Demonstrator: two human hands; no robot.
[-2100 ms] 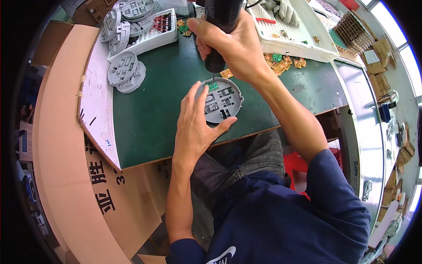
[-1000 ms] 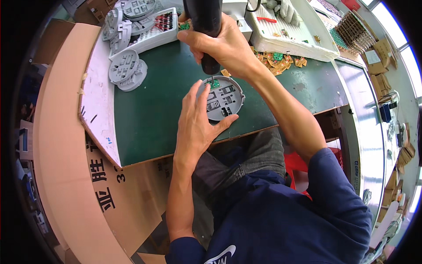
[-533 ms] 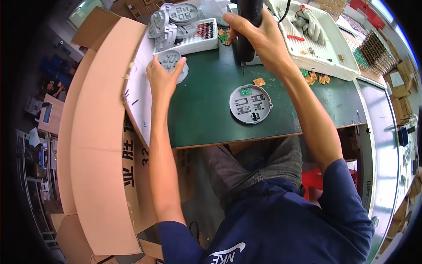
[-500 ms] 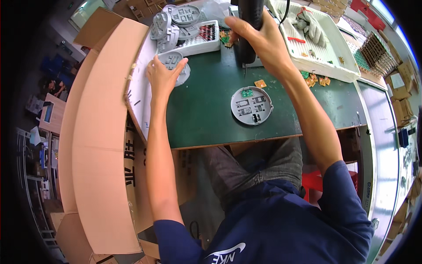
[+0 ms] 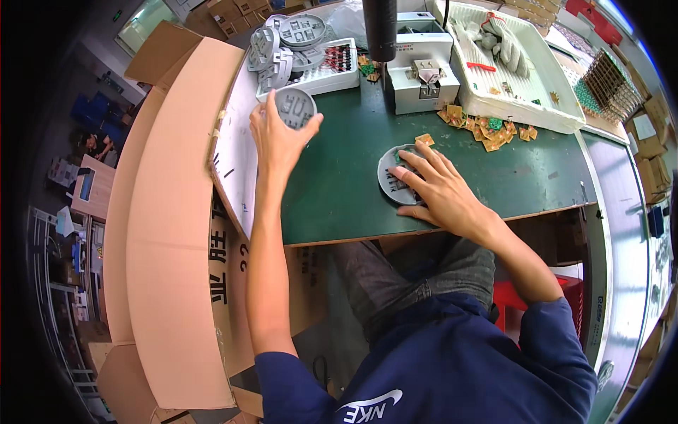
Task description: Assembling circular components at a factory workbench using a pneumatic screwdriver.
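Observation:
My left hand pinches a round grey plastic housing between thumb and fingers at the left of the green bench. That housing is tilted and shows molded cutouts. Over a second round grey housing, which lies flat near the front edge, my right hand is spread. Its fingertips rest on the housing's inner face and the thumb is by its near rim, hiding much of the inside. A black electric screwdriver hangs upright above the bench, its handle partly cut off by the upper edge.
Behind my left hand, stacked grey housings stand beside a white foam tray of wired parts. A pale boxy machine, scattered orange boards and a white tray with gloves lie right. A cardboard box flanks the left.
My right hand has let go of the screwdriver and come down onto the flat housing. My left hand has lifted its housing and moved slightly right.

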